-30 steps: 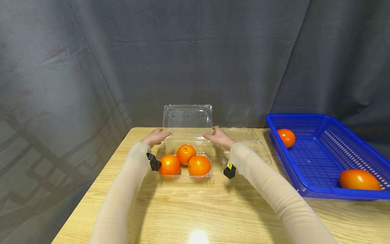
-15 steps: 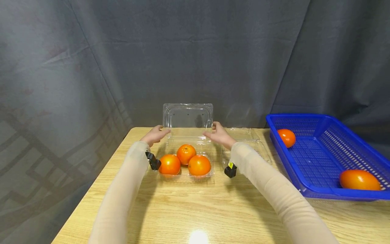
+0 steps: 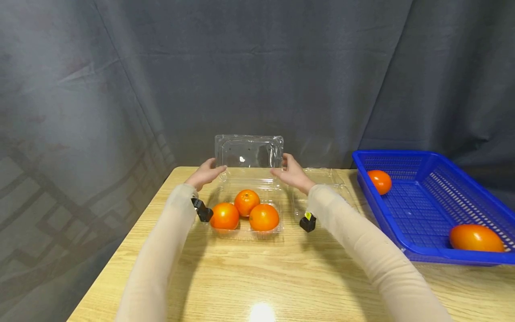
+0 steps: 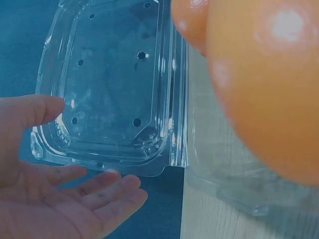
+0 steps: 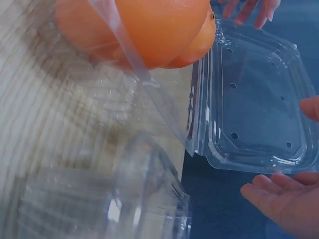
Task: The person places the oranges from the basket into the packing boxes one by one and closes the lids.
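A clear plastic clamshell box holds three oranges in its base, and its lid stands raised at the back. My left hand is at the lid's left edge; in the left wrist view its thumb overlaps the lid's rim, while the loosely extended fingers lie by the side edge. At the right edge, my right hand has its thumb toward the lid and its fingers extended beside the rim. Neither hand visibly pinches the lid; exact contact is unclear.
Another clear plastic box lies open to the right of the filled one. Farther right stands a blue basket with an orange and another orange fruit inside. A grey curtain hangs behind the wooden table.
Both hands have moved slightly upward along the lid's sides. The lid has tilted a little, its top edge now higher in view. The oranges have stayed put.
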The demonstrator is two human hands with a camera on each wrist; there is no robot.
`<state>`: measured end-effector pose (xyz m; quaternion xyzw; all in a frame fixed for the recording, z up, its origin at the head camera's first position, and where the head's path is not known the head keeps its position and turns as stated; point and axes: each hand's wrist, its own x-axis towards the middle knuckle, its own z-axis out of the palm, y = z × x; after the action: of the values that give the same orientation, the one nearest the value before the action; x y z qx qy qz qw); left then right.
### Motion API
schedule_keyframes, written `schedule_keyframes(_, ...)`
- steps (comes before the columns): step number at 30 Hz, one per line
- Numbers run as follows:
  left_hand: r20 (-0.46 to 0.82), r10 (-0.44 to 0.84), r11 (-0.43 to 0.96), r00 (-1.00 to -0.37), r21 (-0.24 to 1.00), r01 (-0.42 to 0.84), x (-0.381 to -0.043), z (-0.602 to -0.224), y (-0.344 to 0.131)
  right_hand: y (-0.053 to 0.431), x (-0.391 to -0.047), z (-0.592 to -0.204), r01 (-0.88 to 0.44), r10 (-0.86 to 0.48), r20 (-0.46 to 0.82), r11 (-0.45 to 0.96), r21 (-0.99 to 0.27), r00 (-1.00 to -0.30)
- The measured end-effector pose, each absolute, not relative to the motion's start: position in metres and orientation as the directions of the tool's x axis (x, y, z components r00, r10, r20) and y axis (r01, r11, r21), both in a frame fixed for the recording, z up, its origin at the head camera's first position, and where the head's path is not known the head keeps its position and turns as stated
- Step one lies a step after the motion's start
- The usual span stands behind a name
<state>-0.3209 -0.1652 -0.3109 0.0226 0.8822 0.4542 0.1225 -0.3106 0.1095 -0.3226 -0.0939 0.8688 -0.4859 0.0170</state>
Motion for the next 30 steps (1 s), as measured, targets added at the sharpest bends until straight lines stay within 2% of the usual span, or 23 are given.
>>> schedule_keyframes(22, -0.066, 0.105, 0.544, -0.992, 0.839, 0.001, -0.317, -0.292, -0.161, 0.117, -0.306, -0.298, -0.256, -0.201, 0.173, 0.532, -0.807, -0.964)
schedule_keyframes(30, -0.005, 0.088, 0.530, -0.996, 0.847, 0.042, -0.318, -0.288, -0.161, 0.119, -0.304, -0.294, -0.306, -0.245, 0.203, 0.528, -0.792, -0.948)
